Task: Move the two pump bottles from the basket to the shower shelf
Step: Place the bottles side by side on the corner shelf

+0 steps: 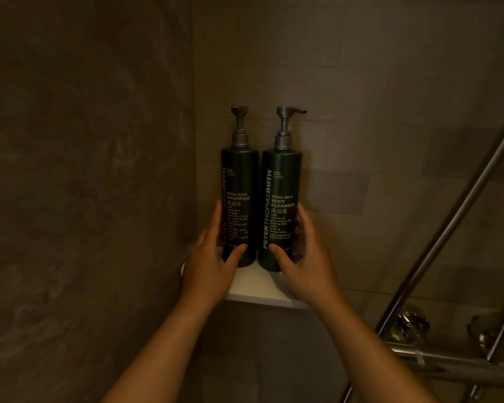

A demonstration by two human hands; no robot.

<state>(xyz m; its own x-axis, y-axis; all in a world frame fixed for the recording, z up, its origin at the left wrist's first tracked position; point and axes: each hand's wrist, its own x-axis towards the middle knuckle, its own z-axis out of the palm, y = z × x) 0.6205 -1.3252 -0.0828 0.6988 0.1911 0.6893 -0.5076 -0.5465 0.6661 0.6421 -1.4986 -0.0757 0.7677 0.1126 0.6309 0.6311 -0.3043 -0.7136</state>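
Observation:
Two dark green pump bottles with grey pumps stand upright side by side on a small white corner shelf point(252, 289). The shampoo bottle point(239, 181) is on the left and the body cleanser bottle point(281, 184) on the right, almost touching. My left hand point(213, 263) wraps the lower part of the shampoo bottle, thumb on its front. Around the lower part of the body cleanser bottle sits my right hand point(303, 260), gripping it the same way. The basket is out of view.
Brown tiled walls meet in the corner behind the shelf. A metal shower rail point(454, 216) slants up at the right. Chrome tap knobs point(409, 324) and a horizontal mixer bar point(448, 365) sit at the lower right.

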